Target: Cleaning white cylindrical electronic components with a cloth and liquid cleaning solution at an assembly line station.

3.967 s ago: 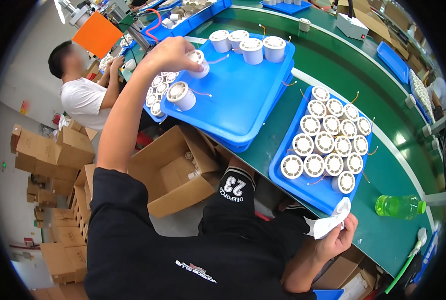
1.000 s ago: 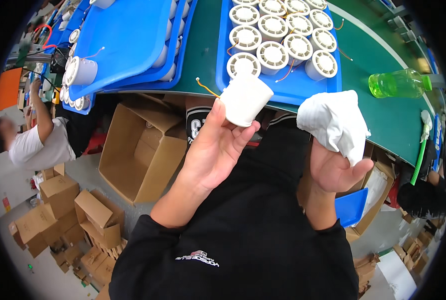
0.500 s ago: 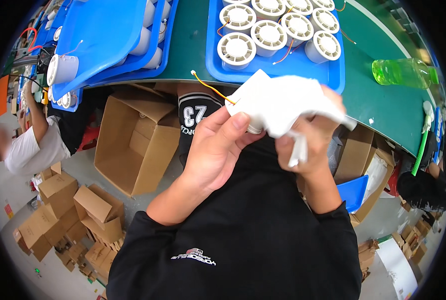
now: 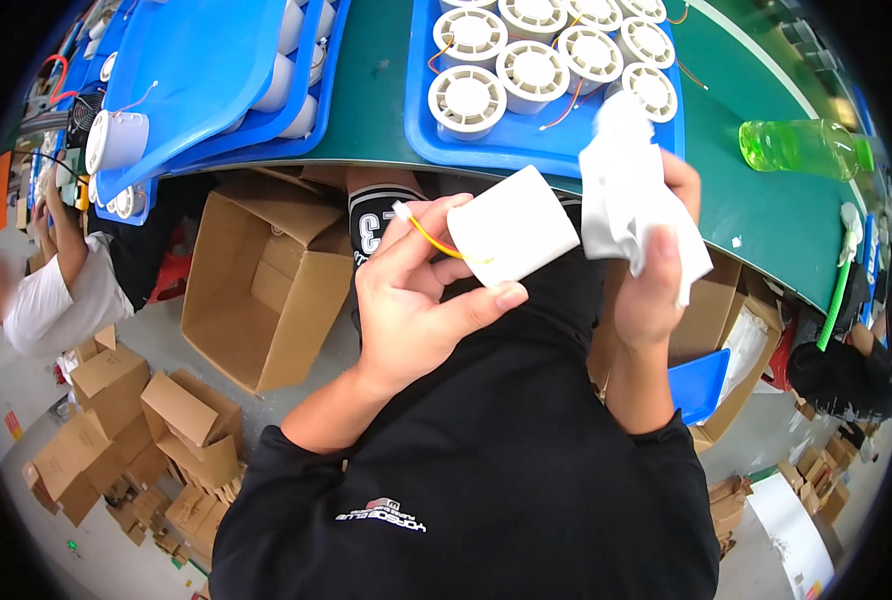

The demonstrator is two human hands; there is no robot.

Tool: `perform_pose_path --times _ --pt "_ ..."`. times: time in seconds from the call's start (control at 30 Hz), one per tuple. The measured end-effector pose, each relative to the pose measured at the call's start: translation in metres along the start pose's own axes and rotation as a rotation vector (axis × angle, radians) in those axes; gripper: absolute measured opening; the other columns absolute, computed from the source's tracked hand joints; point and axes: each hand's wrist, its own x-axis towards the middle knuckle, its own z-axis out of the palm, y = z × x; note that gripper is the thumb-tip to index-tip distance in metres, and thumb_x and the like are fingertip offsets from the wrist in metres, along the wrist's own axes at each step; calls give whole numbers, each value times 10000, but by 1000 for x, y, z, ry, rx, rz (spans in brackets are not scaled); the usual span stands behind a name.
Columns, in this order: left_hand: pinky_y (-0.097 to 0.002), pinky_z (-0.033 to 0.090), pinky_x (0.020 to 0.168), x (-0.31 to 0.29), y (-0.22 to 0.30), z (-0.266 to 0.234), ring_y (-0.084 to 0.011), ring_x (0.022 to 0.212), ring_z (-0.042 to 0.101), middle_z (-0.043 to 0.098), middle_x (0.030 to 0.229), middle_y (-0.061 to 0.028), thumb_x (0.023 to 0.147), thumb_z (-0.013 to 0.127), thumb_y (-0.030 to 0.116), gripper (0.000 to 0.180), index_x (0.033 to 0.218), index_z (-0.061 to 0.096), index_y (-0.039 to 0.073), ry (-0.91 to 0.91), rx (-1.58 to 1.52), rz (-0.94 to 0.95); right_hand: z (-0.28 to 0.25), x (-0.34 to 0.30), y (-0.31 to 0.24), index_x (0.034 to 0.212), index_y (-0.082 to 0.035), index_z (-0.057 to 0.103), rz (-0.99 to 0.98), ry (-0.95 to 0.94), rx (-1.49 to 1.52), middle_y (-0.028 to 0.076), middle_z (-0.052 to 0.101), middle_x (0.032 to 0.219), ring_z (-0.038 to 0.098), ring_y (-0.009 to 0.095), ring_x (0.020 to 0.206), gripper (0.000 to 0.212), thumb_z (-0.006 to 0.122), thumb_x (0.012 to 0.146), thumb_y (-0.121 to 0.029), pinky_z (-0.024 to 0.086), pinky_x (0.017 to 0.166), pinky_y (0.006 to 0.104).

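My left hand grips a white cylindrical unit in front of the table edge, its smooth side turned up. From the unit's left side comes a short yellow and red wire ending in a small white plug. Just to the right, my right hand is closed on a crumpled white cloth, held apart from the unit. Beyond my hands, several similar white units with slotted round tops stand on a blue tray, thin wires trailing from some.
Stacked blue trays with white units overhang the table's left edge. A bottle of green liquid lies on the green table at right. Below stands an open cardboard box; another person sits at far left.
The cloth has come off the white unit and moved right with my right hand. My left hand has turned the unit, so its smooth side now shows.
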Motion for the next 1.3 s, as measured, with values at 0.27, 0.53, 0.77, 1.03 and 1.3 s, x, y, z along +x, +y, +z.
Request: perform_pose_path --times 0.27,0.53,0.77,1.03,1.3 --pt "-282 533 756 7 19 -14 -205 920 618 559 1068 -115 550 944 164 731 1172 617 -38 -86 810 555 -3 -27 -30 1239 90 491 375 -257 268 96 516 1180 529 178 1048 886 577 703 -610 381 905 279" --pt "-302 557 726 3 16 -23 -223 913 640 566 1077 -128 547 938 140 666 1121 635 -9 -185 893 669 -22 -41 -21 1231 105 503 418 -323 335 117 527 1159 539 178 1008 746 634 675 -375 411 862 274" --pt "-283 590 697 4 12 -22 -240 863 639 584 1047 -146 570 889 32 582 1105 667 -19 -183 829 726 -23 -51 -9 1285 102 482 313 -381 191 169 545 1226 551 228 1081 798 593 794 -517 421 924 315" --pt "-277 595 691 0 20 -22 -220 860 642 586 1051 -146 576 890 33 572 1102 670 -5 -182 819 635 -19 -52 4 1391 153 347 293 -406 1186 246 451 1414 467 319 1290 926 238 935 -645 374 1049 390" --pt "-319 575 720 0 13 -27 -260 875 645 592 1054 -142 555 868 10 585 1109 679 8 -236 795 696 -25 -41 9 1129 57 594 160 -578 389 143 572 1123 565 177 984 387 626 872 -230 442 832 295"
